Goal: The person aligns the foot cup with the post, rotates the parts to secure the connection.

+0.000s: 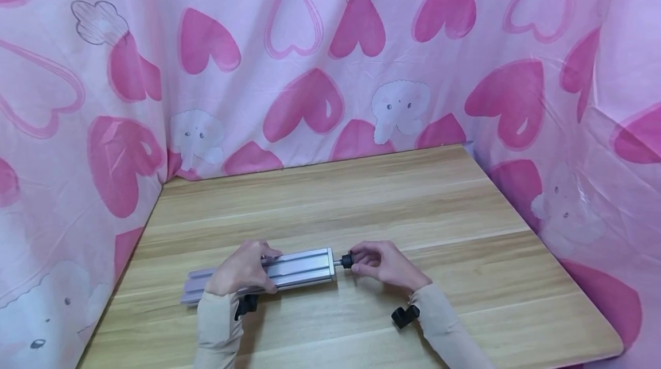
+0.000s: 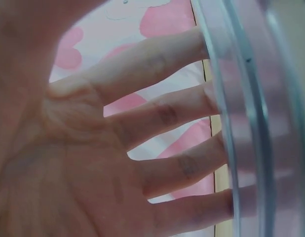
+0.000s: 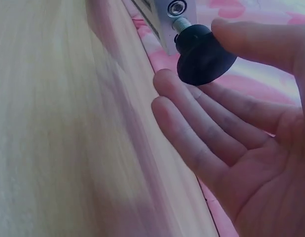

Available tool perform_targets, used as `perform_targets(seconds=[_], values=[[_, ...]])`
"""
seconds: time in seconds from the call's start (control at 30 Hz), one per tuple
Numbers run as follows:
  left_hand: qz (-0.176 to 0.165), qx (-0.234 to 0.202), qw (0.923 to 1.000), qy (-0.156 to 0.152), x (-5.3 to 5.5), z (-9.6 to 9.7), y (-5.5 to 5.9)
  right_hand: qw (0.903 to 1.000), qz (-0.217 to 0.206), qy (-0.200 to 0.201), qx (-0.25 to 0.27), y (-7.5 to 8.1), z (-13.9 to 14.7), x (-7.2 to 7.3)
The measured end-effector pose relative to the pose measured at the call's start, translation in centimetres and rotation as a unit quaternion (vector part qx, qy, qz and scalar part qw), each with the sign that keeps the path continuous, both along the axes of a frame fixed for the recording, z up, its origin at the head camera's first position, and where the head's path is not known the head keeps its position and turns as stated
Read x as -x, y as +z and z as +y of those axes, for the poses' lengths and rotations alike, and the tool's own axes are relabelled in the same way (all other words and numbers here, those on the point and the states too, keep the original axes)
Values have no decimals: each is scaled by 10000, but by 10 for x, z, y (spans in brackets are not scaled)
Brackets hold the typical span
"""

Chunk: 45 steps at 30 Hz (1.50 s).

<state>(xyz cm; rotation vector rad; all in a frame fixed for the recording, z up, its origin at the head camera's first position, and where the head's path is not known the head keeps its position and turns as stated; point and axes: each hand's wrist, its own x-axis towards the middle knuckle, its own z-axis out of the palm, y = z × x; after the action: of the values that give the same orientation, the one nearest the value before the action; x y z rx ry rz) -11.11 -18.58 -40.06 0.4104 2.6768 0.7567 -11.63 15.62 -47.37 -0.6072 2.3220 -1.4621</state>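
Note:
A silver aluminium profile (image 1: pixel 302 267) with long grooves lies across the front of the table, its right end closed by a flat end plate (image 1: pixel 331 264). My left hand (image 1: pixel 238 270) grips the bar near its left part, thumb on the near side and fingers over the far side. Out of the plate sticks a threaded stud carrying a black levelling foot (image 3: pixel 204 57). Thumb and index finger of my right hand (image 1: pixel 386 263) pinch this foot, while the other fingers (image 3: pixel 184 138) are spread loosely below it. A socket-head bolt (image 3: pixel 177 7) sits in the plate beside the stud.
The wooden table (image 1: pixel 330 202) has its far edge against a pink heart-patterned curtain (image 1: pixel 304 99), which also hangs along the left and right sides. Black camera mounts (image 1: pixel 405 317) sit at both wrists, below the beige sleeves.

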Motion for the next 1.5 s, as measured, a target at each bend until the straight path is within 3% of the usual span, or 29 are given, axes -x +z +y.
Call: perform_targets(seconds=[0.37, 0.53, 0.67, 0.8, 1.07, 1.2, 1.5], values=[[-42, 60, 10000, -38, 0, 1, -2, 9965, -824, 61, 105, -2, -5, 1], [30, 30, 9999, -112, 3, 1, -4, 9958, -918, 18, 66, 0, -4, 0], [66, -5, 9999, -114, 3, 0, -3, 9972, -738, -6, -106, 4, -3, -1], [156, -48, 9997, -160, 3, -1, 0, 9996, -185, -117, -197, 9, -3, -4], [234, -179, 9992, -252, 3, -6, 1, 9980, 474, 134, 402, 12, -5, -4], [221, -196, 9991, -292, 3, -6, 1, 9982, 278, 120, 509, 11, -6, -3], [215, -140, 9992, -318, 3, -4, 4, 9996, -126, -231, -120, 11, -5, -3]])
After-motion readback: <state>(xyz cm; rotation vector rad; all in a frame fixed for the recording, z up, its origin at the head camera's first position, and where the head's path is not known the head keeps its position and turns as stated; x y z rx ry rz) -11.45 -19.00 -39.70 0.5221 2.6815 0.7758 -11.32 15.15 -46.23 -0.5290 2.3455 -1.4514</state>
